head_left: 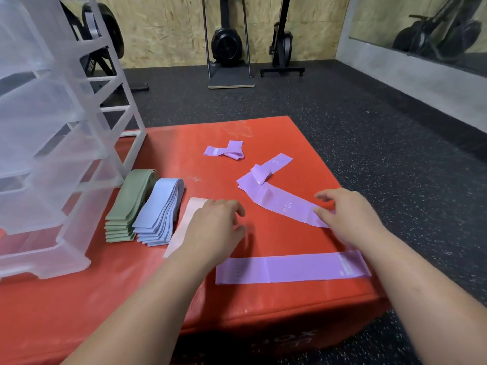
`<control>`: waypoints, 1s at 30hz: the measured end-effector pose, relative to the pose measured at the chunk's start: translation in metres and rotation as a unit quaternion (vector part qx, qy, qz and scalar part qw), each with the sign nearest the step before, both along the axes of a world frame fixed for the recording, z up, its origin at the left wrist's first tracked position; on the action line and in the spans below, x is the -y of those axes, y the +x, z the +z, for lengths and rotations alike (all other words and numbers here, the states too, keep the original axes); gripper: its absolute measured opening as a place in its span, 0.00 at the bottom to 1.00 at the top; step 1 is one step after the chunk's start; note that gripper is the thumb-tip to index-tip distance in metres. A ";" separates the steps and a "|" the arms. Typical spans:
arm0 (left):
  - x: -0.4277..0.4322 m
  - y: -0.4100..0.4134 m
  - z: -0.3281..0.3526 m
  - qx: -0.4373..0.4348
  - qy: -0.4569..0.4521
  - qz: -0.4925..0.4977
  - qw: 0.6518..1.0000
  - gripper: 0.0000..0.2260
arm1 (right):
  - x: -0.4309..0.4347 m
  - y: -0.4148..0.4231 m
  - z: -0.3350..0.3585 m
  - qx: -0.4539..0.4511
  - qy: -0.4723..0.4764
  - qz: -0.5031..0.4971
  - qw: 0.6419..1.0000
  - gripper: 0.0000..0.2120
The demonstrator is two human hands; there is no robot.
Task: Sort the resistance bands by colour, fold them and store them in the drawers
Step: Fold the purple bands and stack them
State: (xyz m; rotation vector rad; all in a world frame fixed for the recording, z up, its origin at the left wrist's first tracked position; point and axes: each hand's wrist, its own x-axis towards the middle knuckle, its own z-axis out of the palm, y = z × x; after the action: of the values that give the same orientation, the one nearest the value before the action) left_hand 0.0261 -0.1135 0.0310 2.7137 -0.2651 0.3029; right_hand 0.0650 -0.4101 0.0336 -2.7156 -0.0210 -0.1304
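On the red padded box [168,285] lie a stack of green bands [131,204], a stack of blue bands [160,212] and a pink band [184,225] side by side. My left hand [213,227] rests on the pink band with loosely curled fingers. My right hand [345,214] pinches the near end of a long purple band [279,201] that runs diagonally. Another purple band [290,267] lies flat near the front edge. A twisted purple band [226,151] lies farther back, and another one [274,164] overlaps the diagonal band's far end.
A translucent plastic drawer unit [52,143] stands on the left of the box, its drawers shut. Dark speckled rubber floor [369,143] surrounds the box. Gym machines [226,46] stand against the wooden back wall, and a mirror [427,25] is at the right.
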 end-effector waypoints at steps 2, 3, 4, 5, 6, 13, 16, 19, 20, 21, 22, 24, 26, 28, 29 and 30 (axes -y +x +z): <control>0.004 0.007 -0.002 -0.001 -0.006 -0.001 1.000 0.09 | -0.011 0.008 -0.003 -0.017 -0.055 0.001 0.998 0.18; 0.006 0.009 -0.003 -0.005 -0.007 -0.002 1.000 0.09 | -0.015 0.011 -0.006 -0.027 -0.090 -0.003 0.996 0.18; 0.008 0.012 -0.004 -0.008 -0.008 -0.003 1.000 0.09 | -0.019 0.013 -0.008 -0.038 -0.114 -0.009 0.993 0.19; 0.009 0.014 -0.005 -0.008 -0.009 -0.006 1.000 0.09 | -0.021 0.014 -0.010 -0.048 -0.123 -0.016 0.991 0.19; 0.010 0.017 -0.007 -0.008 -0.011 -0.007 1.000 0.09 | -0.022 0.016 -0.010 -0.054 -0.119 -0.024 0.991 0.18; 0.007 0.021 -0.005 -0.006 -0.028 -0.012 1.000 0.08 | -0.022 0.009 0.016 0.025 -0.060 -0.038 0.997 0.06; 0.006 0.018 0.001 0.007 -0.055 -0.010 0.998 0.09 | -0.020 0.002 0.044 0.059 0.030 0.003 0.998 0.07; 0.007 0.013 0.006 0.024 -0.084 -0.012 0.996 0.09 | -0.019 -0.010 0.065 0.049 0.096 0.043 0.993 0.07; 0.008 0.011 0.007 0.029 -0.090 -0.014 0.995 0.09 | -0.018 -0.014 0.067 0.037 0.097 0.045 0.994 0.07; 0.009 0.009 0.008 0.031 -0.094 -0.018 0.995 0.08 | -0.015 -0.016 0.066 0.021 0.098 0.044 0.994 0.07; 0.010 0.007 0.009 0.032 -0.096 -0.022 0.995 0.08 | -0.013 -0.019 0.064 0.004 0.107 0.042 0.993 0.08; 0.012 0.002 0.011 0.033 -0.099 -0.029 0.994 0.08 | -0.007 -0.023 0.062 -0.013 0.142 0.033 0.989 0.09; 0.014 -0.002 0.013 0.038 -0.108 -0.035 0.993 0.08 | -0.005 -0.028 0.065 0.013 0.188 0.031 0.982 0.09; 0.017 -0.005 0.015 0.045 -0.120 -0.042 0.991 0.08 | -0.005 -0.033 0.072 0.049 0.269 0.042 0.961 0.10; 0.018 -0.006 0.017 0.047 -0.127 -0.045 0.990 0.08 | -0.005 -0.035 0.076 0.061 0.304 0.046 0.950 0.11; 0.019 -0.007 0.017 0.048 -0.133 -0.048 0.989 0.08 | -0.005 -0.035 0.077 0.067 0.319 0.043 0.944 0.14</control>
State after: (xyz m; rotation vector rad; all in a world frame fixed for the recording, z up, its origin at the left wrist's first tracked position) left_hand 0.0187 -0.1324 0.0485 2.4192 -0.3551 0.4104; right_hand 0.0301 -0.4051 0.1108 -2.0492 -0.1156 -0.2486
